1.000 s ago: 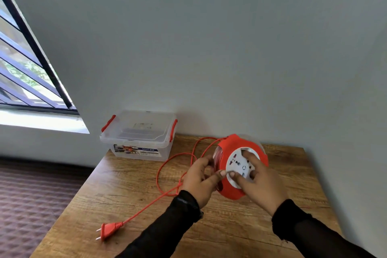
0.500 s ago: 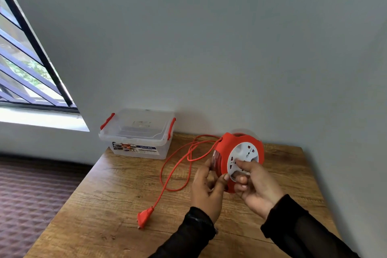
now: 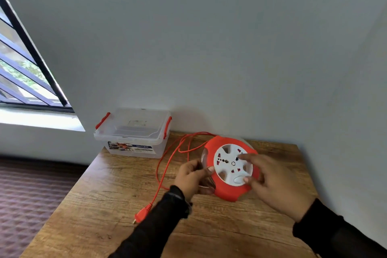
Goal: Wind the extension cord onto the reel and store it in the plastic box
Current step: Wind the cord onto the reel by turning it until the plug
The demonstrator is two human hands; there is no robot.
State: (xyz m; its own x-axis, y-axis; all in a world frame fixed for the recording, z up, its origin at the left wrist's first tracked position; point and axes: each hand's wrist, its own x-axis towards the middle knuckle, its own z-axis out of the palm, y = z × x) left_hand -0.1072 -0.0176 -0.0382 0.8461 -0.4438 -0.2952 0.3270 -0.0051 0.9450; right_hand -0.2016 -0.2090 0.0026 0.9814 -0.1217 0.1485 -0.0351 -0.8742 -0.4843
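My reel [image 3: 228, 189] is bright orange-red with a white socket face [image 3: 231, 165] dotted by dark red slots. The cord [image 3: 167, 165] and its plug [image 3: 142, 214], at seven o'clock from the reel, match that orange-red. At ten o'clock, the box [image 3: 134, 132] is clear plastic with red clips and a blue-printed label. The counter [image 3: 100, 205] shows brown wood grain. My sleeves [image 3: 159, 224] are black.

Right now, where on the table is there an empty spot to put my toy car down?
The near left corner of the table, below the plug, is bare. So is the near edge between the two sleeves. The back is crowded: the plastic box, loose cord, and the reel held by the left hand and right hand.
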